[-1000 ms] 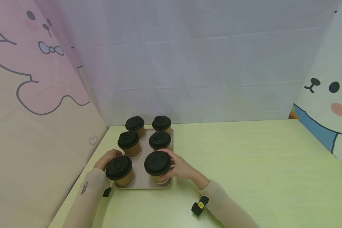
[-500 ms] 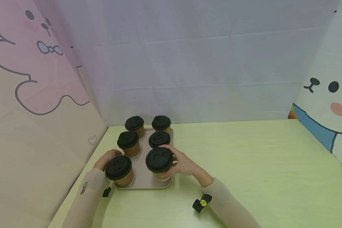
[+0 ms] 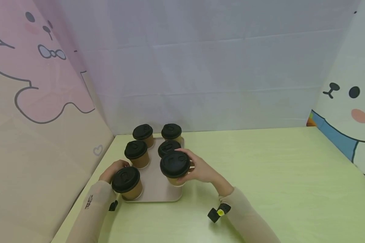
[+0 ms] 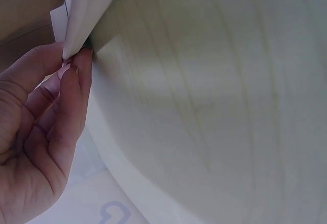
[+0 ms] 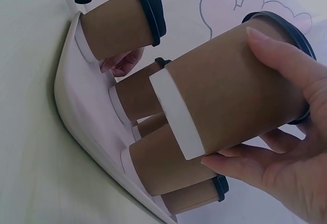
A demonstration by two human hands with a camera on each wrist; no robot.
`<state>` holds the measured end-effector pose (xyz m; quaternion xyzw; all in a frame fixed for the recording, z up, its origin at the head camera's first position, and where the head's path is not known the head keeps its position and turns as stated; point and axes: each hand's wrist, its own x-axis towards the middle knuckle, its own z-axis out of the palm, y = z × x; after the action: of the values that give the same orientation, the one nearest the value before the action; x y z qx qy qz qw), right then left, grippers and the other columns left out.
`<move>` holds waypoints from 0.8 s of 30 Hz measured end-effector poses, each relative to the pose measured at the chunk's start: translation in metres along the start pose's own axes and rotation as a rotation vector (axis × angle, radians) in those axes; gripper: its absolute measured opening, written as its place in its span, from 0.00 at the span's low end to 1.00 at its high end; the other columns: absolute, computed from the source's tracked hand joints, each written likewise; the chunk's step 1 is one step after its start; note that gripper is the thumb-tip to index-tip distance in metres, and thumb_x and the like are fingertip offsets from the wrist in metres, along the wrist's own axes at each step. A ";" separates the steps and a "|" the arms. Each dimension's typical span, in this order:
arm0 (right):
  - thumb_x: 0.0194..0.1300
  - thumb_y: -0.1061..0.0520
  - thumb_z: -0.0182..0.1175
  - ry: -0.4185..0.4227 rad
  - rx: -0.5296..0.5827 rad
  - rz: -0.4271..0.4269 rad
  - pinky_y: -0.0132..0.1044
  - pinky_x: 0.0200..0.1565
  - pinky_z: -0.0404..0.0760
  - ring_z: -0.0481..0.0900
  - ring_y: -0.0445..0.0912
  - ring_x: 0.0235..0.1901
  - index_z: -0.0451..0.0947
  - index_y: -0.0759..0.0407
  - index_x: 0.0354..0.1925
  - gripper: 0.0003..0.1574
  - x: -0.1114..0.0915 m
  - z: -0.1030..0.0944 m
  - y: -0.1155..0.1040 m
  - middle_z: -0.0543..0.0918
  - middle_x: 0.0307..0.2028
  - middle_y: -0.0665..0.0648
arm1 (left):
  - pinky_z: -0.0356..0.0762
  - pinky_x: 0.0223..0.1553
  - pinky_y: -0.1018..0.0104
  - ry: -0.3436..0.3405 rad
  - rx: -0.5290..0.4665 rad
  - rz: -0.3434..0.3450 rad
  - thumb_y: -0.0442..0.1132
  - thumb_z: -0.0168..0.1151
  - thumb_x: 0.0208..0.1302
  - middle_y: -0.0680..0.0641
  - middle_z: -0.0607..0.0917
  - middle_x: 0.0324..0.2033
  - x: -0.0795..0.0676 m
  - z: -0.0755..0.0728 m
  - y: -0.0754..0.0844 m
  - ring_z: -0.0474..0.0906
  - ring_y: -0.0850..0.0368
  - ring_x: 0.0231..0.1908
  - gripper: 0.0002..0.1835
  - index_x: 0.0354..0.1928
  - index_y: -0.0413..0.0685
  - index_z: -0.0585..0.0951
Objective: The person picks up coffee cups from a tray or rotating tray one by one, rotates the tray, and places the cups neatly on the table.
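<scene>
My right hand [image 3: 203, 168] grips a brown paper coffee cup [image 3: 174, 164] with a black lid, thumb and fingers around its side. In the right wrist view this cup [image 5: 225, 86] is raised off the pale tray [image 5: 89, 101], tilted, its white base band showing. At the tray's left side, my left hand [image 3: 114, 170] is partly hidden behind the front-left lidded cup [image 3: 127, 182]. The left wrist view shows the left hand [image 4: 43, 116] pinching the tray's rim [image 4: 92, 14] between thumb and fingers. Several more lidded cups stand upright on the tray [image 3: 161, 194].
The mid-right cup [image 3: 169, 147] is right behind the held one, partly covered by it. Light yellow-green tabletop [image 3: 255, 175] stretches to the right of the tray. A patterned wall cloth [image 3: 57, 135] borders the left side, and a plain curtain [image 3: 200, 84] hangs behind.
My right hand has lifted the front-right cup off the tray and moved it up, back and slightly right. My left hand stays at the tray's left rim.
</scene>
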<state>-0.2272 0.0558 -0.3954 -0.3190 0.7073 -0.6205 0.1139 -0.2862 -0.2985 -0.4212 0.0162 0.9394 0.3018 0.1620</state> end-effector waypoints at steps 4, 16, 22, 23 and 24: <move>0.40 0.68 0.73 0.024 0.001 0.002 0.51 0.52 0.74 0.65 0.60 0.60 0.53 0.48 0.67 0.60 -0.001 -0.006 -0.002 0.62 0.64 0.58 | 0.64 0.26 0.65 0.010 0.033 0.013 0.36 0.50 0.59 0.52 0.69 0.18 0.001 0.001 0.000 0.67 0.55 0.25 0.09 0.22 0.44 0.73; 0.40 0.67 0.73 0.142 -0.030 0.029 0.52 0.52 0.74 0.66 0.61 0.59 0.54 0.46 0.66 0.60 -0.005 -0.023 -0.005 0.61 0.65 0.57 | 0.66 0.27 0.63 -0.008 0.006 -0.039 0.38 0.53 0.59 0.49 0.73 0.23 0.001 0.001 0.001 0.69 0.54 0.28 0.08 0.28 0.41 0.75; 0.41 0.66 0.73 0.156 -0.036 0.021 0.52 0.51 0.74 0.66 0.61 0.59 0.53 0.49 0.67 0.60 -0.007 -0.026 -0.007 0.61 0.65 0.58 | 0.67 0.29 0.62 -0.015 0.009 -0.067 0.41 0.53 0.60 0.48 0.75 0.26 0.000 0.000 0.002 0.70 0.52 0.30 0.10 0.31 0.40 0.76; 0.41 0.66 0.73 0.158 -0.036 0.021 0.52 0.51 0.74 0.66 0.61 0.59 0.53 0.49 0.67 0.59 -0.007 -0.026 -0.008 0.61 0.65 0.58 | 0.67 0.30 0.62 -0.015 0.009 -0.063 0.41 0.53 0.60 0.48 0.75 0.26 0.000 0.000 0.002 0.70 0.52 0.30 0.10 0.31 0.39 0.76; 0.41 0.66 0.73 0.162 -0.038 0.023 0.52 0.51 0.74 0.66 0.61 0.59 0.53 0.49 0.67 0.59 -0.007 -0.027 -0.009 0.61 0.64 0.58 | 0.67 0.30 0.62 -0.015 0.007 -0.057 0.40 0.53 0.60 0.48 0.75 0.25 0.000 0.000 0.002 0.70 0.52 0.30 0.10 0.31 0.39 0.76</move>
<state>-0.2340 0.0814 -0.3835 -0.2619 0.7294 -0.6293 0.0573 -0.2862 -0.2971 -0.4198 -0.0080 0.9393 0.2936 0.1774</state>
